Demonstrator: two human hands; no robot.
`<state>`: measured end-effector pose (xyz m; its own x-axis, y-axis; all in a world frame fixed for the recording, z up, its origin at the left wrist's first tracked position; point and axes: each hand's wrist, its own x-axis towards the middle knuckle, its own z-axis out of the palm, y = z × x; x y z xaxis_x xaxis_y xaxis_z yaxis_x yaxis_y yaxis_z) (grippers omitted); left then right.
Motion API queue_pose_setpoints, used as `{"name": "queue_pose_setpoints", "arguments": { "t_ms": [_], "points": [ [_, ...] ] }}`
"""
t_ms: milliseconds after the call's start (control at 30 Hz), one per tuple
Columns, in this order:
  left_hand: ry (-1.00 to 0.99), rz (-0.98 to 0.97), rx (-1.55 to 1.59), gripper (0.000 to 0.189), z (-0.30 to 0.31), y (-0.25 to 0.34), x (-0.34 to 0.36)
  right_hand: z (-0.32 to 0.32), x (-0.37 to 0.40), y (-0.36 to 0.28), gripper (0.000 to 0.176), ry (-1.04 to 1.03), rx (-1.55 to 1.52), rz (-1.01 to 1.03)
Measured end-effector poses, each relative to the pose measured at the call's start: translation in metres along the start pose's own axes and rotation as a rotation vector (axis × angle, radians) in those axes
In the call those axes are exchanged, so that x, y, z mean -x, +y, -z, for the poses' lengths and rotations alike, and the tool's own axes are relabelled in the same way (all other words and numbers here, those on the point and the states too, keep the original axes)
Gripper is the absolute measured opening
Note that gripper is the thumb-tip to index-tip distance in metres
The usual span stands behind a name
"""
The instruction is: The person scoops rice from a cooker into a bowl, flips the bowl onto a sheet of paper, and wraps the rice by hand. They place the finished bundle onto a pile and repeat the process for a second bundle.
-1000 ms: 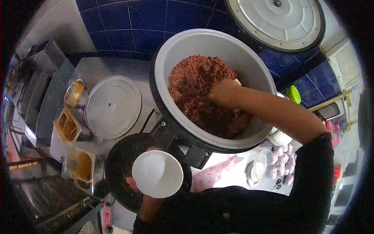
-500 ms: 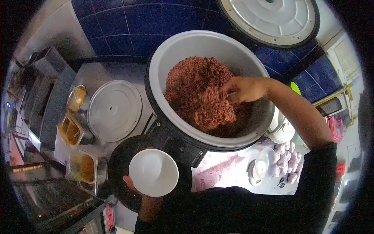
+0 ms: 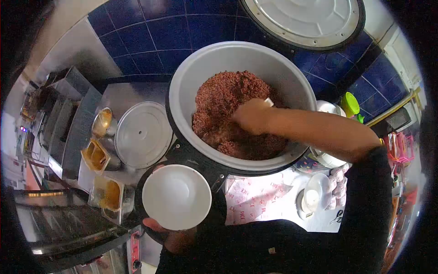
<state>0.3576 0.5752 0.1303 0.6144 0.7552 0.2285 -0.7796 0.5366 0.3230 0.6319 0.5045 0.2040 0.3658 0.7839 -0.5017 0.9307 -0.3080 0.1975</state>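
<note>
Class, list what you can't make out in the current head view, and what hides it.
In the head view:
Left hand: mostly hidden by the white bowl.
White item: only part shows; the right hand hides the rest.
Upper lid: cut off by the top edge.
Printed paper: lettering too small and blurred.

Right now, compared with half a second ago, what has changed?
The right hand has gone back down into the reddish grain in the pot; the clump it had raised no longer shows. The white bowl looks larger, perhaps lifted slightly. Unchanged: the left hand holds it, empty, beside the pot.
</note>
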Motion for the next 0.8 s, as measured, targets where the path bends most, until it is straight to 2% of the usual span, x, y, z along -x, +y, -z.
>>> {"name": "queue_pose_setpoints", "arguments": {
  "t_ms": [33, 67, 133, 167, 233, 367, 500, 567, 600, 767, 800],
  "points": [
    [-0.123, -0.024, 0.107, 0.104, 0.001, -0.005, -0.001, -0.007, -0.005, -0.004, 0.022, 0.029, -0.016, 0.089],
    [-0.122, -0.023, 0.100, 0.104, 0.001, -0.008, -0.003, -0.012, -0.009, -0.007, 0.022, 0.061, -0.030, 0.179],
    [-0.293, -0.003, 0.194, 0.107, -0.011, -0.011, -0.010, -0.009, -0.005, -0.010, 0.019, 0.044, -0.021, 0.205],
    [-0.284, -0.006, 0.191, 0.107, -0.014, -0.006, -0.010, -0.006, 0.000, -0.013, 0.016, 0.023, -0.012, 0.224],
    [-0.156, 0.098, -0.125, 0.109, -0.018, 0.007, -0.010, 0.004, 0.017, -0.023, 0.017, 0.043, -0.063, 0.242],
    [-0.188, 0.083, -0.117, 0.111, -0.017, 0.004, -0.011, 0.008, 0.038, -0.030, 0.020, 0.103, -0.192, 0.253],
    [-0.195, 0.073, -0.147, 0.112, -0.019, 0.004, -0.010, 0.016, 0.049, -0.023, 0.026, 0.046, -0.248, 0.178],
    [-0.200, 0.071, -0.155, 0.111, -0.018, 0.004, -0.010, 0.018, 0.047, -0.013, 0.031, 0.065, -0.523, 0.222],
    [-0.195, 0.056, -0.160, 0.110, -0.015, 0.003, -0.010, 0.007, 0.040, -0.009, 0.031, 0.141, -0.623, 0.296],
    [-0.210, 0.005, -0.149, 0.107, -0.007, -0.006, -0.008, -0.014, 0.021, -0.011, 0.026, 0.200, -0.781, 0.314],
    [-0.218, -0.007, -0.014, 0.107, -0.005, -0.011, -0.008, -0.012, 0.020, -0.010, 0.025, 0.232, -0.836, 0.344]
  ]
}}
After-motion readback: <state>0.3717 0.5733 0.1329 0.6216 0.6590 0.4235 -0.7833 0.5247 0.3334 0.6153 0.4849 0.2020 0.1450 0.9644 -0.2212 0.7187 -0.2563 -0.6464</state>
